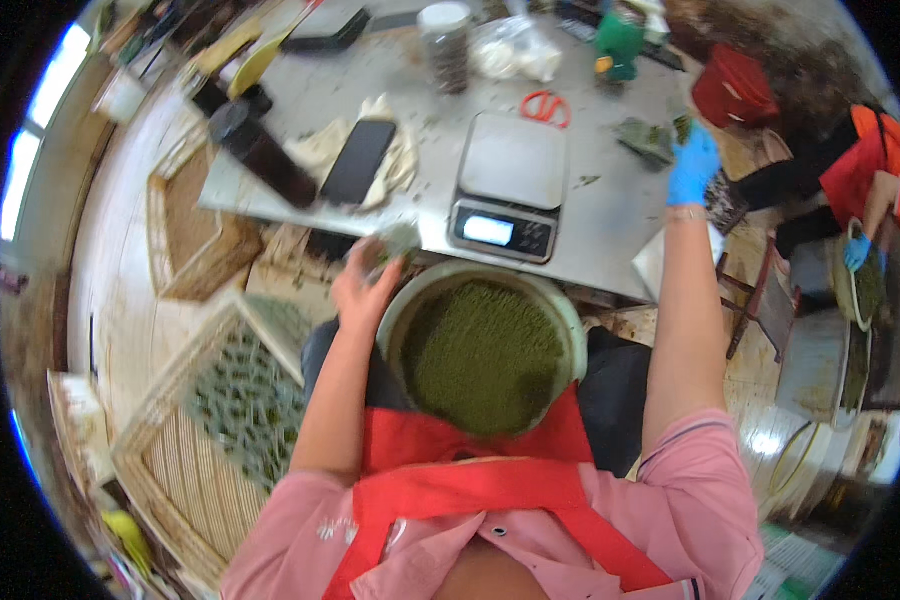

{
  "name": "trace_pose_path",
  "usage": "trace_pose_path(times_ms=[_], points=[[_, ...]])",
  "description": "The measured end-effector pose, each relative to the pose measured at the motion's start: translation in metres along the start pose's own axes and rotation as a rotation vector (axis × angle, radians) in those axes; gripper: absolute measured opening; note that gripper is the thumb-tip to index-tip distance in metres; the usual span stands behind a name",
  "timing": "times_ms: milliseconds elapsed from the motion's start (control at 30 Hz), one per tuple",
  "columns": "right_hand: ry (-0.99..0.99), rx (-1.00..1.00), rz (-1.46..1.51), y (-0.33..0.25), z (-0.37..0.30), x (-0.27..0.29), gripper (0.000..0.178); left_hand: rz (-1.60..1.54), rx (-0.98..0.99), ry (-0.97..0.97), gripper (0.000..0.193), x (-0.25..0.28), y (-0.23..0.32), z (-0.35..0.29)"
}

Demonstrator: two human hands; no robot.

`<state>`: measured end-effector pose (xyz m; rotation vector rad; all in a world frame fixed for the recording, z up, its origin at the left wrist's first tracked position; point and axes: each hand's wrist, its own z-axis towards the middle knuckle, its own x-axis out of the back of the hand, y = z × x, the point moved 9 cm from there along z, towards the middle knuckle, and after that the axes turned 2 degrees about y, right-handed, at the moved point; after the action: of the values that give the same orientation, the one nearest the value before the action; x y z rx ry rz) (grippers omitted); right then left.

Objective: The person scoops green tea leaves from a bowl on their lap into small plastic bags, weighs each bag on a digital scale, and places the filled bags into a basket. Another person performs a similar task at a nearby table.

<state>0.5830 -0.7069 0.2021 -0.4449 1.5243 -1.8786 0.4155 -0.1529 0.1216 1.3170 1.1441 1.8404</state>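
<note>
A wide basin full of fine green granules rests on my lap, against the red apron. My left hand, bare, is closed round a small clear plastic pouch beside the basin's left rim; blur hides what is in the pouch. Out over the right of the table, my right hand wears a blue glove. Its fingers are closed at a small dark green piece, too blurred to tell exactly. Green-tinted plastic pouches lie just left of these fingers.
On the metal table are a lit digital scale, phone, dark bottle, orange-handled scissors and jar. At left, a crate holds several filled pouches. A co-worker sits at right.
</note>
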Motion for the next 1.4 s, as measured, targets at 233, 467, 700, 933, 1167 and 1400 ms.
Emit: trace_pose_path(times_ms=[233,467,700,933,1167,1400], points=[[-0.524,0.734,-0.452,-0.07,-0.222,-0.075,0.026,-0.067,-0.013,0.071,0.041,0.016,0.004,-0.007],[-0.587,0.512,-0.446,-0.079,-0.275,-0.024,0.034,0.01,0.068,0.391,0.04,0.208,-0.034,-0.076],[-0.955,0.171,-0.432,-0.02,-0.386,-0.012,0.03,0.497,0.31,0.954,0.057,0.468,-0.139,-0.226],[-1.131,0.152,-0.558,-0.021,-0.43,-0.014,0.03,0.76,0.866,0.891,0.055,0.519,-0.251,-0.258],[-1.095,0.065,-0.675,0.006,-0.446,-0.01,0.037,0.398,0.883,0.434,0.077,0.462,-0.322,-0.219],[-1.123,0.09,-1.027,0.097,-0.458,0.032,0.043,0.659,0.141,0.656,0.073,0.426,-0.184,-0.164]])
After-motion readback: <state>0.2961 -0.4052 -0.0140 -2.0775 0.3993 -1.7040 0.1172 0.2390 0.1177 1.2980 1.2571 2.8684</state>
